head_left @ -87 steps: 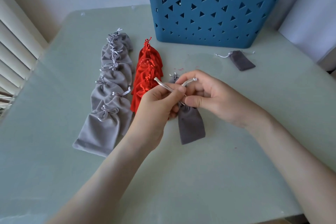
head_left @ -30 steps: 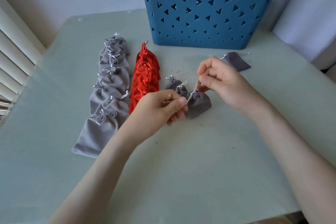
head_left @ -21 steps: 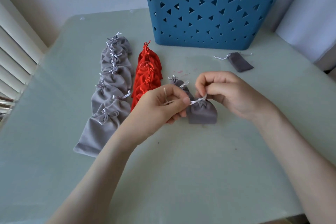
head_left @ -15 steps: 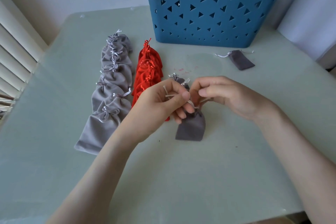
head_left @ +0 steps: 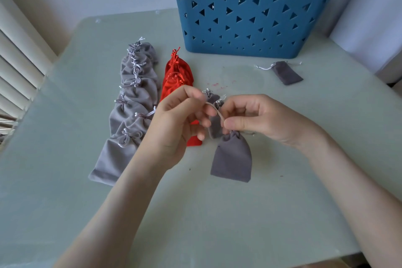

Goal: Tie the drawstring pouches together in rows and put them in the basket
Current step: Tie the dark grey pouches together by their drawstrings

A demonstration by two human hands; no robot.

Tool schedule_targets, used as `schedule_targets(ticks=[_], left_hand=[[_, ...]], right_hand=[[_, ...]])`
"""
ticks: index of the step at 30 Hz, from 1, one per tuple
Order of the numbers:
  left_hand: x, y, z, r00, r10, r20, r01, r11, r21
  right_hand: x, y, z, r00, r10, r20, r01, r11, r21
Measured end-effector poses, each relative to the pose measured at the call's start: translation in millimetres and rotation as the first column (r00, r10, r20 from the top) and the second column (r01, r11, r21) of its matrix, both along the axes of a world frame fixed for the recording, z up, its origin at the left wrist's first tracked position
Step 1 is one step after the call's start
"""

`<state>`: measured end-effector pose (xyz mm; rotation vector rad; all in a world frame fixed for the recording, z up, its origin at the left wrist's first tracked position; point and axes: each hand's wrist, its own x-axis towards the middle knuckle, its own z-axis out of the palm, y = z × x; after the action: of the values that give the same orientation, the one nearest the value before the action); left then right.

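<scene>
Pale green table fills the head view. Your left hand and right hand both pinch the white drawstring of a dark grey pouch, which lies on the table just below them. Your left hand partly hides the red pouch row, and the light grey pouch row lies beside it. Behind stands the blue basket, with a loose grey pouch near it.

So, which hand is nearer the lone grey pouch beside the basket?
Right. The right hand is in front and left of the lone pouch; the left hand is farther left, by the red row.
</scene>
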<state>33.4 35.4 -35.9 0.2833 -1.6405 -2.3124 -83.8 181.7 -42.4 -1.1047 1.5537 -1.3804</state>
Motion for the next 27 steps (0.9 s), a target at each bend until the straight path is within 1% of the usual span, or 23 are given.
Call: schedule_targets(ticks=[3,5,8,11,13,16,18,24,27], left_hand=[[-1.3,0.6,-1.5,0.999,0.051,0.000,-0.051,0.998,-0.045],[-2.0,3.7,-5.1,0.998,0.067,0.005,-0.066,0.989,-0.130],[-2.6,8.9,-12.3,0.993,0.115,0.017,-0.105,0.950,-0.293],[-2.2,11.8,-15.5,0.986,0.164,0.013,-0.147,0.913,-0.380],[-3.0,12.0,-16.9,0.984,0.177,0.019,-0.150,0.885,-0.442],[-4.6,12.1,-20.1,0.981,0.188,0.054,-0.135,0.852,-0.505],[-5.1,11.7,-21.6,0.979,0.193,0.065,-0.131,0.840,-0.527],[-5.0,10.8,-22.2,0.980,0.184,0.081,-0.109,0.822,-0.559],[-5.1,11.5,-23.2,0.980,0.158,0.121,-0.050,0.784,-0.618]], right_hand=[[-0.2,0.0,1.3,1.000,-0.021,0.003,0.021,0.999,-0.042],[0.2,-1.2,1.5,0.999,-0.049,-0.008,0.048,0.995,-0.083],[0.1,-4.5,-1.7,0.992,-0.125,-0.003,0.123,0.983,-0.133],[0.8,-8.2,-5.3,0.983,-0.183,0.012,0.182,0.967,-0.177],[0.7,-8.7,-5.9,0.977,-0.211,-0.037,0.201,0.963,-0.179],[0.3,-9.0,-7.1,0.965,-0.201,-0.170,0.181,0.975,-0.130],[1.0,-9.8,-7.9,0.957,-0.214,-0.198,0.194,0.974,-0.115],[-1.4,-11.1,-9.4,0.891,-0.331,-0.312,0.290,0.941,-0.174],[-0.9,-12.3,-11.7,0.853,-0.357,-0.381,0.303,0.933,-0.196]])
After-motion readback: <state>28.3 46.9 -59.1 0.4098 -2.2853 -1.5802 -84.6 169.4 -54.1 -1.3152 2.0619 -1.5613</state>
